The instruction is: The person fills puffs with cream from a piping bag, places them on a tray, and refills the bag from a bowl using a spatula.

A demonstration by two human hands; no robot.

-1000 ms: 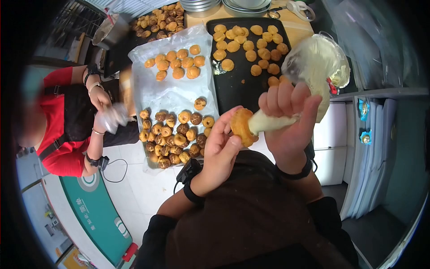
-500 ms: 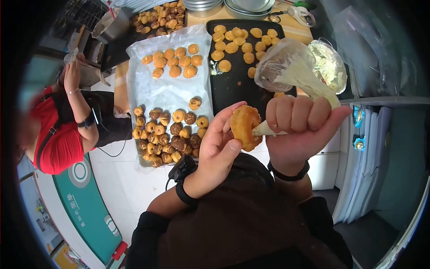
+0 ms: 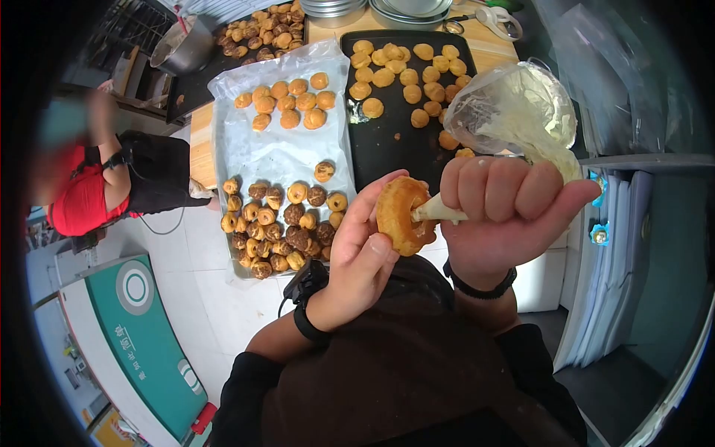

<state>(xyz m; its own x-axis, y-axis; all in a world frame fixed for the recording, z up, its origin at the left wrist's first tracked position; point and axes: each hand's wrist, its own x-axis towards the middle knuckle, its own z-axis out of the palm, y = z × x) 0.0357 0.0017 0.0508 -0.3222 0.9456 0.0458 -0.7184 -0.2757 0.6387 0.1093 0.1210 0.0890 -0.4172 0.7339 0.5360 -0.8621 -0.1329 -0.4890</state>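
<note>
My left hand (image 3: 361, 249) grips a golden ring-shaped pastry (image 3: 402, 216), its hollow facing right. Wrapped tight round a clear piping bag (image 3: 484, 112) of pale cream, my right hand (image 3: 503, 212) holds the bag's tip inside the pastry's hollow. The full upper part of the bag hangs over a bowl of cream (image 3: 555, 100). Behind my hands, a black tray (image 3: 387, 153) bears several round golden puffs. Left of it, a paper-lined tray (image 3: 261, 153) carries plain puffs at the far end and brown-topped ones near me.
A co-worker in red (image 3: 89, 182) stands at the left by a metal pot (image 3: 186, 48). Another dark tray of puffs (image 3: 272, 33) lies at the back left. Metal pans (image 3: 410, 18), scissors (image 3: 454, 26) and a roll of tape (image 3: 499, 22) are at the back.
The pastry has turned a little, showing more of its hollow. The bag's upper part has shifted right and down over the bowl. The co-worker's body and arm have moved left.
</note>
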